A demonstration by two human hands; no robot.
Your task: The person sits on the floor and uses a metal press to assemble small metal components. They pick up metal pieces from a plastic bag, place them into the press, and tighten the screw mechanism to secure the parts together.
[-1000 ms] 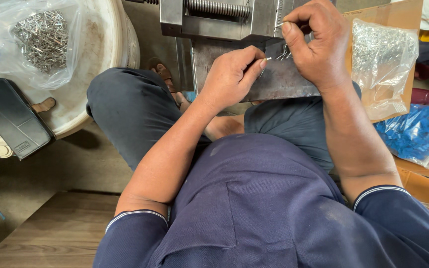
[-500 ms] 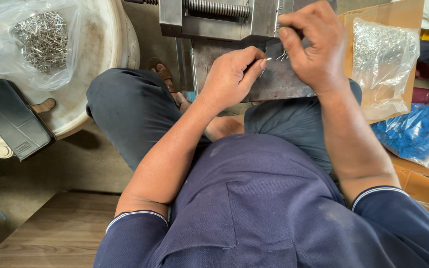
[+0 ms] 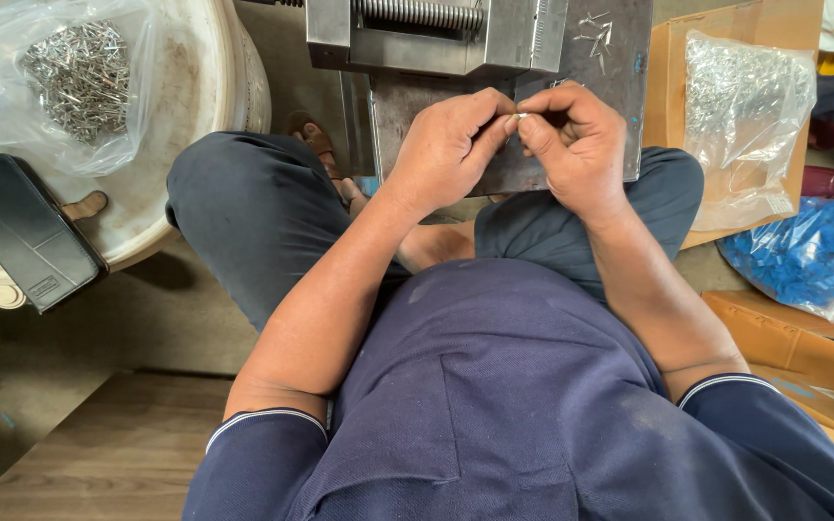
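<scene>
Hands met over the vise point(image 3: 436, 39): left hand point(image 3: 446, 150) and right hand point(image 3: 576, 145) pinched one small pin point(image 3: 516, 117); bags of pins point(image 3: 745, 106) waited.

Vise point(image 3: 436, 34) before hands, bags point(image 3: 745, 125) flanking

Navy shirt point(image 3: 514, 405), grey metal vise point(image 3: 436, 34), black wallet point(image 3: 26, 232), possibly silver pins point(image 3: 74, 72), blue bag point(image 3: 808, 256)

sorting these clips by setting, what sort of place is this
Probably a small home workshop for hand assembly: a metal vise on a steel plate, clear bags of small metal pins, and a bag of blue plastic parts.
</scene>
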